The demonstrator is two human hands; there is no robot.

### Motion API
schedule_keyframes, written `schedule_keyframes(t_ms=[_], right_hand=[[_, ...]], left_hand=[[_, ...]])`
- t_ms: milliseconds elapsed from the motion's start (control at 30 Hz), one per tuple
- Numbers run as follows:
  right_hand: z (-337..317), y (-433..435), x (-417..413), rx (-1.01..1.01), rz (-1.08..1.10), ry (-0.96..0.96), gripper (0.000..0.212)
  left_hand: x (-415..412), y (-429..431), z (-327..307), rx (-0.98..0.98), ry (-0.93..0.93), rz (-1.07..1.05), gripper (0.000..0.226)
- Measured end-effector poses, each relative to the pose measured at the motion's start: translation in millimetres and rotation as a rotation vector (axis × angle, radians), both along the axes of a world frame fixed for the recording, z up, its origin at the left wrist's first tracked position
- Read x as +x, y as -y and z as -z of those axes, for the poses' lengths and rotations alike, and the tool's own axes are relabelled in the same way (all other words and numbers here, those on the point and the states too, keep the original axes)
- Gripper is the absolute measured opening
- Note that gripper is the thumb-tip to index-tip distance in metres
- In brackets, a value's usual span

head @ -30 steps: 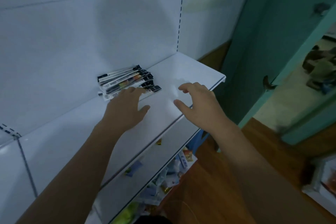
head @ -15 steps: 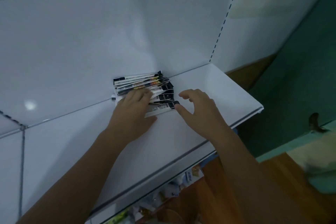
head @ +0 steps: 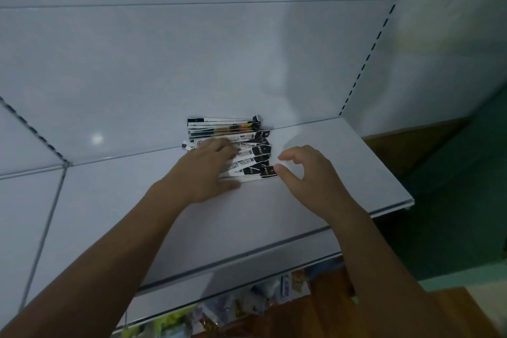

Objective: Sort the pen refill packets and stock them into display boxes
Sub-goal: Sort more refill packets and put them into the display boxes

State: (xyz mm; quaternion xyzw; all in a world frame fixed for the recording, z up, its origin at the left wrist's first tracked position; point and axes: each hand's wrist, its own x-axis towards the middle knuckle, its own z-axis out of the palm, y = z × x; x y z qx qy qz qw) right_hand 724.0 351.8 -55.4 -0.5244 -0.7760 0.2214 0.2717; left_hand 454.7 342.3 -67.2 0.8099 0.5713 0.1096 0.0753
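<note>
A fanned pile of long black-and-white pen refill packets (head: 248,140) lies on the white shelf (head: 315,129), against its back panel. My left hand (head: 204,170) rests flat on the left and front part of the pile, fingers spread over the packets, thumb on the shelf below them. My right hand (head: 307,173) hovers just right of the pile with its fingers loosely curved; its thumb tip touches the black end of the nearest packet. It holds nothing. No display box is in view.
The shelf's right end (head: 406,200) drops off to a teal wall and brown skirting (head: 406,143). A slotted upright (head: 375,38) marks the back panel's right edge. Below the shelf's front edge lie several colourful packaged goods (head: 247,307).
The view has swung up and left toward the shelf. My left hand moved forward onto the pile and pressed it down; my right hand closed in to the pile's right end.
</note>
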Motion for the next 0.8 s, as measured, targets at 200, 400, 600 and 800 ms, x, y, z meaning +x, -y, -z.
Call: schedule_keyframes(t_ms=[200,400,600,800], right_hand=[[6,3,13,-0.02,-0.013,-0.01,0.02],[18,7,14,-0.049,-0.006,0.0,0.021],[25,6,6,-0.093,-0.027,0.018,0.03],[24,-2,-18,-0.046,-0.112,0.121,0.046]], left_hand=[[5,-3,-4,-0.104,-0.114,-0.001,0.05],[5,-3,0,-0.166,-0.157,0.004,0.059],[6,-1,7,-0.136,-0.165,0.012,0.049],[6,3,4,-0.061,-0.087,0.014,0.041]])
